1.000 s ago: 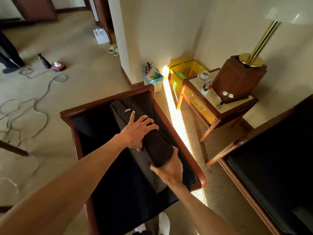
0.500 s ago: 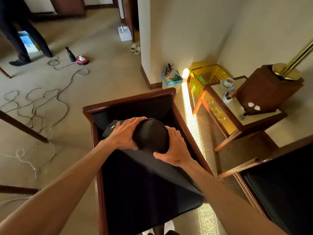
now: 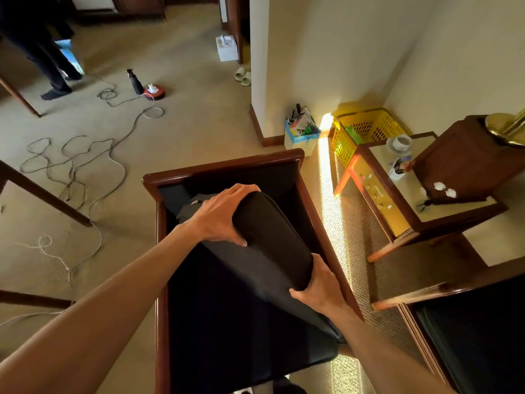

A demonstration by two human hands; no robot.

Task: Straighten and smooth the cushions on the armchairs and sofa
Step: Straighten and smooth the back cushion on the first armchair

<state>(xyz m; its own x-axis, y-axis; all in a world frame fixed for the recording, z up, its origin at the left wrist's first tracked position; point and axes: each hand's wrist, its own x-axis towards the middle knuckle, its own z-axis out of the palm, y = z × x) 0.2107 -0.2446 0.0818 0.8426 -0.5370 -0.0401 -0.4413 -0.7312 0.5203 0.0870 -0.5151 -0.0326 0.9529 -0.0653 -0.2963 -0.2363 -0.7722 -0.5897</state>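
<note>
A dark cushion (image 3: 270,237) stands on edge, tilted, inside a wooden-framed armchair (image 3: 221,167) with a dark seat. My left hand (image 3: 224,216) grips the cushion's far upper end, fingers curled over the top. Against its near lower corner, close to the right armrest, my right hand (image 3: 318,288) holds it from beneath. A zipper pull shows on the cushion's side near my left wrist. A second dark-seated armchair (image 3: 468,331) sits at the lower right, partly out of frame.
A wooden side table (image 3: 420,223) with a cup, lamp base and wooden box stands right of the chair. A yellow basket (image 3: 366,129) and a small bin (image 3: 301,135) sit by the wall. Cables (image 3: 74,157) trail over the carpet at left; a person stands far left.
The cushion has turned from lying across the seat to stretching front to back; my right hand slid down to its near corner. The view also shifted slightly.
</note>
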